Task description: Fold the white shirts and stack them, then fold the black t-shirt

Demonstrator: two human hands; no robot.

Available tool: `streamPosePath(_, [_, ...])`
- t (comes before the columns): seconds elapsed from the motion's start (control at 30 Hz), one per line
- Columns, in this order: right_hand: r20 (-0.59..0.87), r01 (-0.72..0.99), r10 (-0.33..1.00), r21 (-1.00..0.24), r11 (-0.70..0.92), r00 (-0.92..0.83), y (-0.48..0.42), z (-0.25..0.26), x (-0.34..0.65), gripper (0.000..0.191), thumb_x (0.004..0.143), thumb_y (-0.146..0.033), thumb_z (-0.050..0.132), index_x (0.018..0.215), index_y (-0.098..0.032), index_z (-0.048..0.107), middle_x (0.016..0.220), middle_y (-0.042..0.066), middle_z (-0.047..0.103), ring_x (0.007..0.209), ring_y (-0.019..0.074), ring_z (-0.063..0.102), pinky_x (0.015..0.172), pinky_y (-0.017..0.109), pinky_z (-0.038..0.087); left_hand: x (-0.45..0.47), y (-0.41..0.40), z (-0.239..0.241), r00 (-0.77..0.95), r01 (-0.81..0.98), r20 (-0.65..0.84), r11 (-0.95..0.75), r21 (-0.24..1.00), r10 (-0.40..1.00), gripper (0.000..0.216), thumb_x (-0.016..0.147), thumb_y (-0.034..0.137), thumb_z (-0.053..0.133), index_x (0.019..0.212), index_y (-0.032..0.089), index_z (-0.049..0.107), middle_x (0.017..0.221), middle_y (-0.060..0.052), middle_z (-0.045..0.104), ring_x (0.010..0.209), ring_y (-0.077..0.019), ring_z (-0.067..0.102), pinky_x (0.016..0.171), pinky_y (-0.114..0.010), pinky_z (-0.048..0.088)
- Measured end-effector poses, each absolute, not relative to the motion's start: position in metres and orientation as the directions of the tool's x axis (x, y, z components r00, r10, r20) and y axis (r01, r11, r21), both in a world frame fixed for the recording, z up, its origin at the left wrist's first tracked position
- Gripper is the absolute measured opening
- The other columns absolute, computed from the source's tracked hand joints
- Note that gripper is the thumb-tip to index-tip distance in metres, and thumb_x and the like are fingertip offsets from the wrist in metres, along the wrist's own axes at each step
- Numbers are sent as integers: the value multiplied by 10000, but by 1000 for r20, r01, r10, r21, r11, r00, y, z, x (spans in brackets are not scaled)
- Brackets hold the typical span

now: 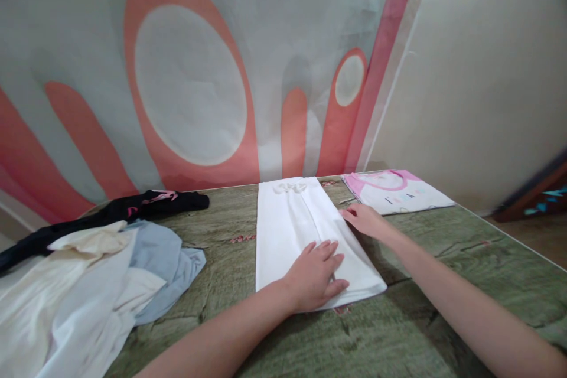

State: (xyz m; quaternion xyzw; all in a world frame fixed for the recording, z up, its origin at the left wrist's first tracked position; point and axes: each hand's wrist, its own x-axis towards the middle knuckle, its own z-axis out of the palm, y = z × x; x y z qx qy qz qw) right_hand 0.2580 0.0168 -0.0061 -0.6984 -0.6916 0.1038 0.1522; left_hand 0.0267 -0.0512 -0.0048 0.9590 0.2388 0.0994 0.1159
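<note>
A white garment (292, 224), folded into a long narrow strip, lies on the green patterned table (465, 271) and runs from the wall toward me. My left hand (315, 274) lies flat on its near end, fingers spread. My right hand (365, 220) rests open against the strip's right edge, about halfway along, fingers stretched out on the cloth.
A folded pink and white garment (396, 189) lies at the back right. A heap of white, cream and light blue clothes (101, 283) fills the left side, with a black garment (133, 208) behind it. A painted cloth hangs behind the table.
</note>
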Motion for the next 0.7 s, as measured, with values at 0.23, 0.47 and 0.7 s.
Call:
streamPosePath(0.23, [120, 947, 989, -318, -45, 87, 30, -30, 250, 281, 819, -409, 473, 751, -176, 615, 742, 90, 671, 695, 211, 603, 592, 277, 355, 27, -52, -6, 868, 434, 123, -855, 283, 481, 467, 921, 443, 307, 1283, 163, 398, 1398, -119, 344, 1295, -255, 287, 1050, -442, 233])
streamPosePath(0.47, [164, 921, 986, -389, 36, 31, 26, -33, 257, 224, 846, -370, 443, 827, -189, 574, 817, 61, 668, 749, 174, 600, 655, 260, 397, 28, -50, -8, 837, 454, 179, -839, 301, 517, 360, 921, 276, 339, 1240, 138, 434, 1367, -122, 385, 1275, -226, 325, 1053, -388, 264])
streamPosePath(0.7, [121, 852, 984, -492, 176, -133, 8, -17, 273, 171, 797, -344, 517, 862, -192, 558, 756, 18, 649, 646, 141, 583, 605, 249, 432, 23, -45, 15, 917, 332, 101, -879, 341, 385, 189, 870, 174, 403, 955, 162, 571, 1098, -83, 583, 1005, -191, 553, 858, -301, 448])
